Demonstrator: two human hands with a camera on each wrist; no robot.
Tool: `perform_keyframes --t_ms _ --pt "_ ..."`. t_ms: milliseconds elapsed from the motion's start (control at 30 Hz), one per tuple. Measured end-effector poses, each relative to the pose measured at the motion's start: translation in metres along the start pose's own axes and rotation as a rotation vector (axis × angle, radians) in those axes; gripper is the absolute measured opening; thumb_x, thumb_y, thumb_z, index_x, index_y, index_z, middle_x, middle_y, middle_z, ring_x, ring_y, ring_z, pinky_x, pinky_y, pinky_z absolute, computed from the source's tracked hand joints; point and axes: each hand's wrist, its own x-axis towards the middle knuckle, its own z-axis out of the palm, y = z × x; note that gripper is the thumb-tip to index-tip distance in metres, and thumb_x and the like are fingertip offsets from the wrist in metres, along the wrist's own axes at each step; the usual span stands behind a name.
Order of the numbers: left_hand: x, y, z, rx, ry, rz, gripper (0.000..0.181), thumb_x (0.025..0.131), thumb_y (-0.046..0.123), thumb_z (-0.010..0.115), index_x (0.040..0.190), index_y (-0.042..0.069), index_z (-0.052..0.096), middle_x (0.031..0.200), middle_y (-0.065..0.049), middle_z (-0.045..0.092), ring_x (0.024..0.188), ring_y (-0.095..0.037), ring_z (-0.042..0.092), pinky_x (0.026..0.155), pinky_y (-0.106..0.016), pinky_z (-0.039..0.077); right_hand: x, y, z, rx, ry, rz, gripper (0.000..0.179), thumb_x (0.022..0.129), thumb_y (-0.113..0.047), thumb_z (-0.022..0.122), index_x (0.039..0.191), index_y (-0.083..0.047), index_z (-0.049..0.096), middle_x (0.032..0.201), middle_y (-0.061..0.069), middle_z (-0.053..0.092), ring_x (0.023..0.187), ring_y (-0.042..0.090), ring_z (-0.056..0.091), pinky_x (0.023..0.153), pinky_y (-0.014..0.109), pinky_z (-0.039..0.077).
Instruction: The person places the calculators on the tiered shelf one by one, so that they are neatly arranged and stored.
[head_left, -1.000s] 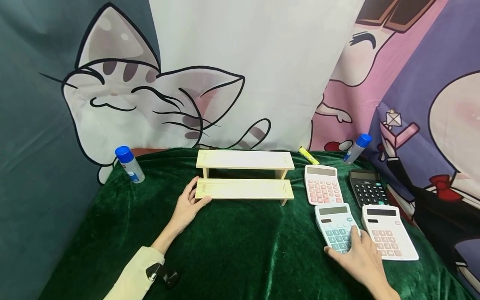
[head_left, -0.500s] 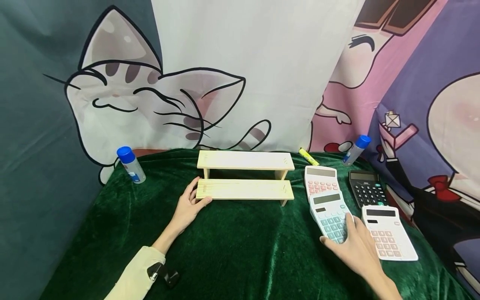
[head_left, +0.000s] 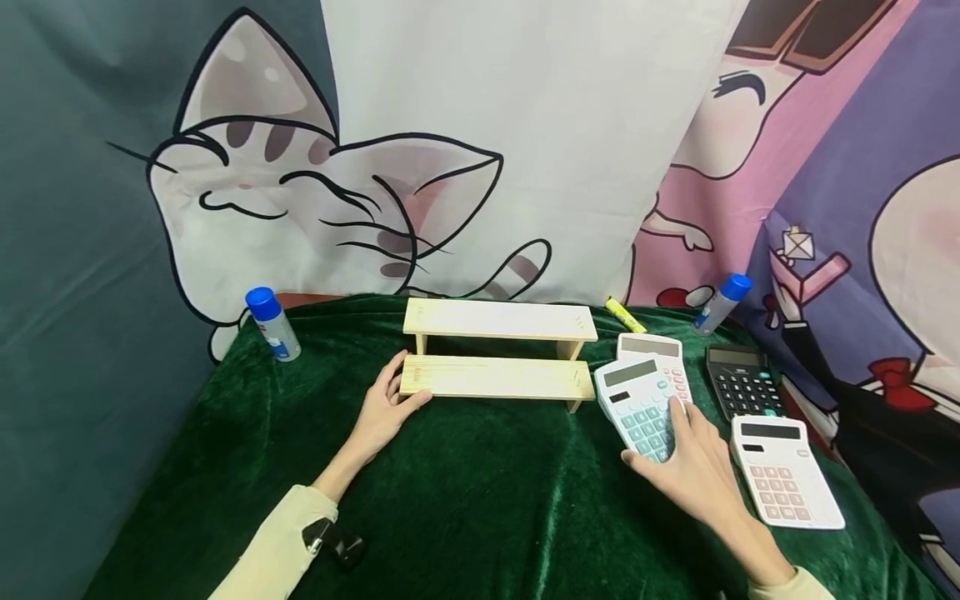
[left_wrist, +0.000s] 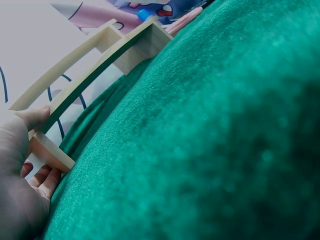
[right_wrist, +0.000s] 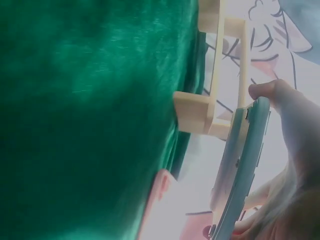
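Taking 12 o'clock as the far side of the head view, I am holding the blue-keyed calculator (head_left: pixel 626 402) in my right hand (head_left: pixel 693 467), thumb gripping its near left corner and fingers closing along its right side; the right wrist view is showing it raised off the green cloth (head_left: pixel 480 492). It is standing at 10 o'clock from that hand, partly covering a pink calculator (head_left: pixel 649 344) in the head view. My left hand (head_left: pixel 381 417) is pinching the left end of the lower shelf (head_left: pixel 495 377) of the wooden stand (head_left: pixel 501 320), thumb resting on the front edge, fingers curling about the end leg. The governing relation is reading as follows: the stand is lying between 9 and 10 o'clock from the calculator, its long axis running 9 to 3, while the calculator's is running 11 to 5, so the two are crossing at a slant. The shelf's right end is showing just beside the calculator's far left corner; I am not managing to tell whether they are touching. My right hand is being nearer to that end. At 3 o'clock from it, a white calculator (head_left: pixel 787 479) is lying on the cloth; at 1 o'clock, a black calculator (head_left: pixel 744 385).
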Motion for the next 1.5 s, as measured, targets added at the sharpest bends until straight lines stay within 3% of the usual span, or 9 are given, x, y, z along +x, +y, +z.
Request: perform_keyframes --t_ms 167,400,667,833,1167,1500 --pt "-0.001 0.001 -0.001 0.003 0.009 0.006 0.088 0.090 0.026 0.076 0.159 0.017 0.022 0.154 -0.014 0.039 0.136 -0.025 0.047 0.095 -0.017 0.047 0.011 -0.013 -0.004 0.009 0.005 -0.039 0.119 0.076 -0.066 0.073 0.155 0.006 0.021 0.149 0.038 0.029 0.125 0.052 0.036 0.099 0.066 0.031" --pt "-0.001 -0.001 -0.001 0.021 0.009 0.016 0.091 0.090 0.028 0.076 0.160 0.015 0.020 0.158 -0.015 0.035 0.139 -0.027 0.044 0.099 -0.021 0.047 0.023 -0.029 -0.007 0.043 0.084 -0.132 0.114 0.074 -0.059 0.078 0.155 0.003 0.026 0.148 0.033 0.033 0.126 0.049 0.037 0.097 0.065 0.032" --pt "-0.001 -0.002 0.003 0.012 0.005 0.005 0.089 0.090 0.027 0.076 0.159 0.016 0.021 0.158 -0.011 0.035 0.138 -0.025 0.046 0.099 -0.023 0.048 0.045 -0.054 -0.009 0.057 0.073 -0.209 0.116 0.073 -0.061 0.078 0.157 -0.004 0.023 0.151 0.029 0.033 0.128 0.046 0.038 0.100 0.064 0.031" --pt "0.000 0.000 0.002 -0.003 -0.012 0.026 0.089 0.091 0.024 0.075 0.159 0.014 0.020 0.157 -0.014 0.036 0.137 -0.027 0.046 0.097 -0.020 0.047 0.068 -0.082 -0.010 0.060 0.098 -0.290 0.115 0.070 -0.059 0.079 0.156 -0.003 0.027 0.151 0.026 0.035 0.126 0.043 0.041 0.102 0.061 0.032" --pt "0.006 0.000 -0.003 -0.015 -0.003 0.028 0.087 0.092 0.024 0.074 0.159 0.015 0.020 0.155 -0.014 0.039 0.134 -0.026 0.048 0.090 -0.013 0.046 0.124 -0.153 0.002 0.097 0.025 -0.336 0.112 0.072 -0.063 0.073 0.157 -0.006 0.026 0.148 0.023 0.039 0.124 0.039 0.044 0.104 0.056 0.035" --pt "0.002 0.003 -0.001 -0.016 -0.003 0.013 0.088 0.091 0.024 0.074 0.159 0.014 0.020 0.157 -0.011 0.036 0.137 -0.025 0.047 0.096 -0.017 0.047 0.139 -0.196 0.032 0.058 -0.025 -0.342 0.108 0.072 -0.066 0.068 0.154 -0.006 0.031 0.148 0.025 0.037 0.130 0.040 0.040 0.110 0.054 0.031"
